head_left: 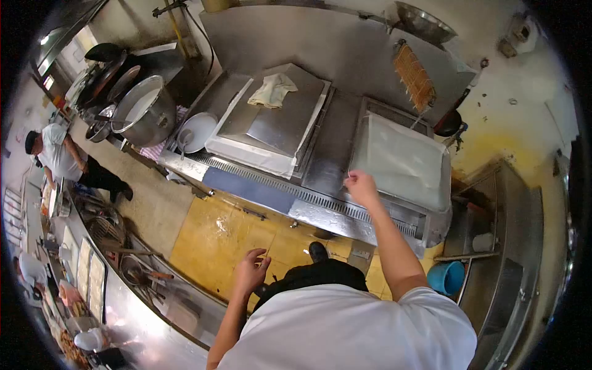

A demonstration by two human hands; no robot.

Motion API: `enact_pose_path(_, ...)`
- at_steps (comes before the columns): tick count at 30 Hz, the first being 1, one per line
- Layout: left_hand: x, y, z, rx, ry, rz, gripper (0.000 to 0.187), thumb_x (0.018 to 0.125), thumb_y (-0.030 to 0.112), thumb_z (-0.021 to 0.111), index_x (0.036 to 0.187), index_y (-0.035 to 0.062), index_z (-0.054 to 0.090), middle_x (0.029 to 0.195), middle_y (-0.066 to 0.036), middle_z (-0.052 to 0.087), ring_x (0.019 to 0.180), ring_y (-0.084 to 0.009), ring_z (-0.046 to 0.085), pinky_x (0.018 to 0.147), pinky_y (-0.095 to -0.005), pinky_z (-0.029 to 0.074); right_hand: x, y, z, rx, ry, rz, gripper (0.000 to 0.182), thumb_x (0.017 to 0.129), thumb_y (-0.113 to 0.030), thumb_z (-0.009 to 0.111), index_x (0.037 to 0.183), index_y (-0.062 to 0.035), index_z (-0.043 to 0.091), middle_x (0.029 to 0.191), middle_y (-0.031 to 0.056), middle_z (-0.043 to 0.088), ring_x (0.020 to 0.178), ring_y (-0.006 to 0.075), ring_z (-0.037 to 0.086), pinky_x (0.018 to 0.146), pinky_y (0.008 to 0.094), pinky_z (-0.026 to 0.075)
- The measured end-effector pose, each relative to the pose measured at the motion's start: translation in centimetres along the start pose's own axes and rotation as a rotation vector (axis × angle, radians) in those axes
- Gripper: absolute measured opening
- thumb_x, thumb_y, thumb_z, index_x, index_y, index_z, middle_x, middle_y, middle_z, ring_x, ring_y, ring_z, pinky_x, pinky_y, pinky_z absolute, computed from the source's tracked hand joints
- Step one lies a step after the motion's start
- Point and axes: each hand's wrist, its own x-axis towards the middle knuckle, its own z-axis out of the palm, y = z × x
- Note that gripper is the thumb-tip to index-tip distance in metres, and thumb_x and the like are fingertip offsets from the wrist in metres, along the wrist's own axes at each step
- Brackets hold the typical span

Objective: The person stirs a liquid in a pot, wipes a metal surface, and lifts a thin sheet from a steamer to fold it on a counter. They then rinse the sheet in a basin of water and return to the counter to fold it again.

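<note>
My right hand (pixel 361 188) is at the near left corner of a pale, wet-looking cloth (pixel 404 161) spread over the square steamer on the right. Its fingers are pinched together at the cloth's edge. My left hand (pixel 251 271) hangs in the air in front of my body, above the yellow floor. The fingers are loosely bent and apart from the thumb, with nothing visible in them. Left of the cloth, a sloped metal lid (pixel 274 120) covers a second steamer, and a folded cream rag (pixel 272 90) lies on top of it.
A white bowl (pixel 197 132) and a large metal pot (pixel 145 111) stand left of the steamers. Trays (pixel 97 280) lie on the left counter. A person (pixel 61 154) works beyond it. A blue bucket (pixel 446 278) is at right; a bamboo mat (pixel 414 75) hangs behind.
</note>
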Motion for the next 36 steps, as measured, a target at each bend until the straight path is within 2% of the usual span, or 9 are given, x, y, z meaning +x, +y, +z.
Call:
enact_pose_path(8,4.2,7.6,8.1,-0.053,-0.069,-0.094,0.036,0.096,0.024,0.07,0.124,0.0011,0.067,0.114,-0.018,0.071,0.099,-0.0248,0.071,0.084,-0.0362,0.057,7.4,13.0,-2.3,0.046,-0.079,0.17,0.018,0.085,-0.014,0.069,0.091,0.0023,0.072,0.077,0.0139,0.071,0.07,0.0244,0.068,0.068,0.0391,0.055)
enact_pose_path(11,5.8,9.9,9.5,-0.072,-0.12,-0.143,0.035,0.097,0.022,0.069,0.123,0.0002,0.067,0.104,-0.016,0.074,0.097,-0.0223,0.071,0.083,-0.0344,0.056,8.9,16.0,-1.7,0.326,-0.234,0.506,0.021,0.086,-0.017,0.071,0.071,-0.0044,0.064,0.064,0.0062,0.062,0.054,0.0204,0.058,0.051,0.0375,0.047)
enact_pose_path(14,8.2,8.7,10.6,-0.04,-0.149,-0.028,0.033,0.098,0.02,0.068,0.123,-0.0016,0.067,0.1,-0.014,0.074,0.094,-0.0224,0.071,0.081,-0.0332,0.056,9.3,15.0,-2.6,1.121,-0.359,0.975,0.036,0.089,-0.021,0.071,0.059,-0.0133,0.052,0.056,0.0006,0.052,0.045,0.0168,0.048,0.04,0.0338,0.036)
enact_pose_path(17,11.3,7.3,11.8,-0.31,-0.239,-0.254,0.033,0.099,0.02,0.067,0.123,-0.0018,0.067,0.1,-0.012,0.072,0.092,-0.0244,0.07,0.081,-0.0352,0.057,9.5,13.7,-3.6,1.485,-0.304,1.169,0.038,0.09,-0.022,0.072,0.06,-0.0164,0.049,0.054,-0.0007,0.047,0.043,0.015,0.043,0.039,0.0304,0.033)
enact_pose_path(24,19.7,7.8,13.6,-0.962,-0.432,-0.451,0.034,0.108,0.024,0.036,0.121,0.0036,0.06,0.107,-0.011,0.068,0.103,-0.0285,0.067,0.087,-0.0438,0.058,4.0,2.0,3.2,1.527,-0.768,0.805,0.018,0.095,-0.021,0.066,0.094,-0.0032,0.069,0.085,0.0103,0.07,0.077,0.023,0.068,0.069,0.0339,0.056)
enact_pose_path(28,23.8,6.8,13.4,-1.093,-0.406,-0.463,0.029,0.104,0.022,0.041,0.112,0.0061,0.064,0.101,-0.009,0.069,0.094,-0.0241,0.067,0.083,-0.0383,0.056,-1.2,-3.7,12.0,1.178,-0.44,0.577,0.024,0.098,-0.015,0.061,0.112,0.0024,0.069,0.098,0.0153,0.073,0.094,0.0225,0.071,0.082,0.0361,0.056)
enact_pose_path(30,26.5,2.6,12.9,-1.101,-0.347,-0.449,0.025,0.102,0.021,0.047,0.108,0.0061,0.065,0.1,-0.008,0.069,0.091,-0.0232,0.067,0.08,-0.0372,0.056,-2.8,-6.2,12.7,0.556,-0.166,0.164,0.027,0.099,-0.013,0.056,0.116,0.0052,0.067,0.108,0.0219,0.073,0.105,0.0289,0.07,0.09,0.0383,0.054)
enact_pose_path(32,25.3,4.9,10.2,-0.902,-0.286,-0.291,0.02,0.099,0.017,0.053,0.105,0.0051,0.068,0.101,-0.007,0.07,0.091,-0.0217,0.068,0.078,-0.0364,0.055,-4.2,-8.0,12.1,0.553,-0.144,0.013,0.034,0.099,-0.011,0.052,0.128,0.0049,0.06,0.12,0.0281,0.066,0.113,0.0394,0.066,0.097,0.0433,0.051)
enact_pose_path(36,25.0,3.8,9.6,-0.73,-0.295,-0.28,0.025,0.1,0.019,0.05,0.112,0.0038,0.067,0.107,-0.008,0.072,0.093,-0.0211,0.069,0.075,-0.0351,0.054,-8.1,-2.9,15.9,0.02,-0.153,-0.28,0.062,0.098,-0.024,0.06,0.147,0.0068,0.039,0.156,0.0266,0.034,0.145,0.0418,0.036,0.118,0.0464,0.034)
